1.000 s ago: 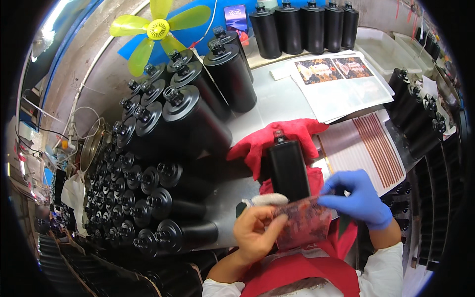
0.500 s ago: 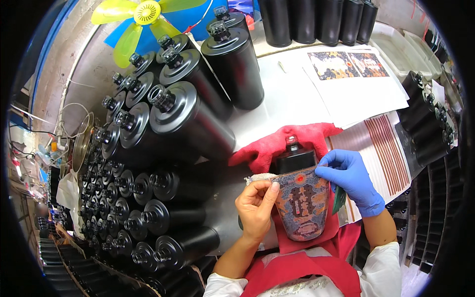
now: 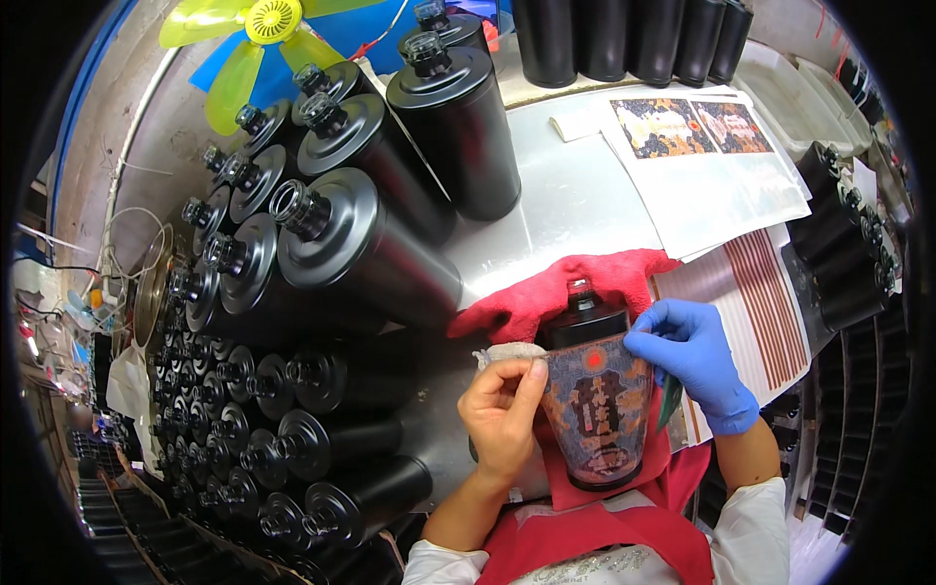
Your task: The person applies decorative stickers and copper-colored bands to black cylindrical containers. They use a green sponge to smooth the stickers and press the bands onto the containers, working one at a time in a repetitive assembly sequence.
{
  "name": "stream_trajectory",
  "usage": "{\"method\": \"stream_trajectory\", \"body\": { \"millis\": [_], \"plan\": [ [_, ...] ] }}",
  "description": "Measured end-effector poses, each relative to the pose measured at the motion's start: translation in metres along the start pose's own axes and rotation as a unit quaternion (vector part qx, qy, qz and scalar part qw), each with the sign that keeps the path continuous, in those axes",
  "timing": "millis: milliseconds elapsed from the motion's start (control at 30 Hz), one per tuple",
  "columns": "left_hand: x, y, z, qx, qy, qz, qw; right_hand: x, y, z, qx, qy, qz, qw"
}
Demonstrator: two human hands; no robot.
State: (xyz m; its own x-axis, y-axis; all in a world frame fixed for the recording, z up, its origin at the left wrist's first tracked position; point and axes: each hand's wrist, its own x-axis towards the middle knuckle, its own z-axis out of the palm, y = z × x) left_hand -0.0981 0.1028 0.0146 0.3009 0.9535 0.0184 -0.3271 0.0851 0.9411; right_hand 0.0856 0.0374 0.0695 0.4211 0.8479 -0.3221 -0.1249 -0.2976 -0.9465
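A black bottle lies on a red towel, its neck pointing away from me. Over its front lies a dark, colourful patterned decal with a red dot near the top. My bare left hand pinches the decal's upper left corner between thumb and fingers. In a blue glove, my right hand pinches the upper right corner. A flat green piece, perhaps a scraper, sticks out under the gloved palm. Beside my left fingers is a whitish rag.
Many black bottles crowd the left, some upright, others stacked on their sides. At the upper left is a yellow-green fan. Printed sheets and a brown-striped sheet lie to the right. Plastic trays stand behind them.
The decal's lower part lies differently, and the bottle's dark base rim now shows below it. Both hands keep their pinch on the upper corners. The view has shifted slightly.
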Motion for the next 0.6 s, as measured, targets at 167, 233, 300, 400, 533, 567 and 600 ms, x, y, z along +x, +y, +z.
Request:
{"method": "stream_trajectory", "body": {
  "millis": [167, 233, 300, 400, 533, 567, 600],
  "plan": [
    [0.006, 0.001, 0.004, -0.039, -0.007, -0.037, 0.999, 0.005, 0.006, -0.001, 0.015, -0.001, 0.006, 1.000],
    [0.007, -0.002, 0.003, -0.038, -0.012, -0.046, 0.998, 0.005, 0.006, -0.002, 0.017, -0.007, 0.015, 1.000],
    [0.008, -0.010, -0.001, -0.031, -0.015, -0.045, 0.998, 0.003, 0.004, -0.003, 0.019, -0.014, 0.032, 0.999],
    [0.006, -0.005, -0.004, -0.068, -0.035, -0.113, 0.991, 0.005, 0.009, -0.001, 0.017, -0.010, 0.020, 1.000],
    [-0.006, -0.002, -0.013, -0.121, -0.049, -0.167, 0.977, -0.004, 0.008, -0.004, 0.038, -0.011, 0.027, 0.999],
    [-0.012, -0.004, -0.018, -0.133, -0.071, -0.183, 0.972, -0.011, 0.014, -0.008, 0.048, -0.016, 0.046, 0.998],
    [-0.018, -0.005, -0.023, -0.145, -0.092, -0.199, 0.965, -0.016, 0.018, -0.011, 0.059, -0.020, 0.065, 0.996]
  ]
}}
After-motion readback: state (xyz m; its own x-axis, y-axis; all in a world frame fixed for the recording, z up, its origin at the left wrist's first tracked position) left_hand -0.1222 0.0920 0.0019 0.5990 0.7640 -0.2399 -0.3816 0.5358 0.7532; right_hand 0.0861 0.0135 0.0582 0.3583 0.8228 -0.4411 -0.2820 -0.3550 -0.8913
